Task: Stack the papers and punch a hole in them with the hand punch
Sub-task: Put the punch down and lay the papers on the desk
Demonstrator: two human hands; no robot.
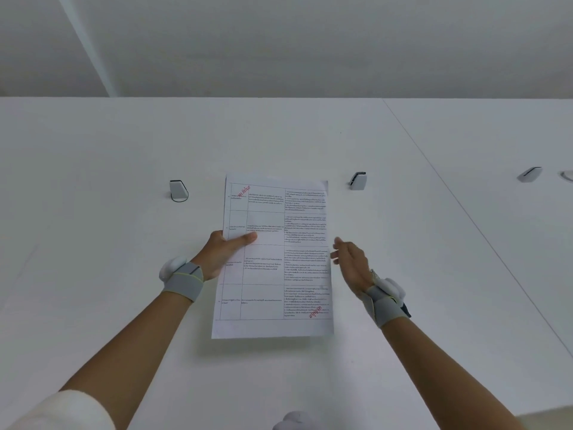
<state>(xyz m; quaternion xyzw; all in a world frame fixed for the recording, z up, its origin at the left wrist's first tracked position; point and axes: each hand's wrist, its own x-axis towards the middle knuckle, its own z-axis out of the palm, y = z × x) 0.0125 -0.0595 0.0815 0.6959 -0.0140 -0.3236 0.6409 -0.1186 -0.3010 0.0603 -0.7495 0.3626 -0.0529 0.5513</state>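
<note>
A stack of printed papers (273, 259) with a table of text and red stamps is held above the white table (93, 212). My left hand (224, 252) grips the stack's left edge, thumb on top of the page. My right hand (348, 259) hovers just beside the stack's right edge, fingers apart, holding nothing and not touching the paper. No hand punch shows in view.
Small grey wedge-shaped devices stand on the table: one at the left (178, 190), one at the right (358, 180), one far right (530, 174). A table seam (465, 212) runs diagonally on the right. A white rounded object (293, 422) peeks in at the bottom edge.
</note>
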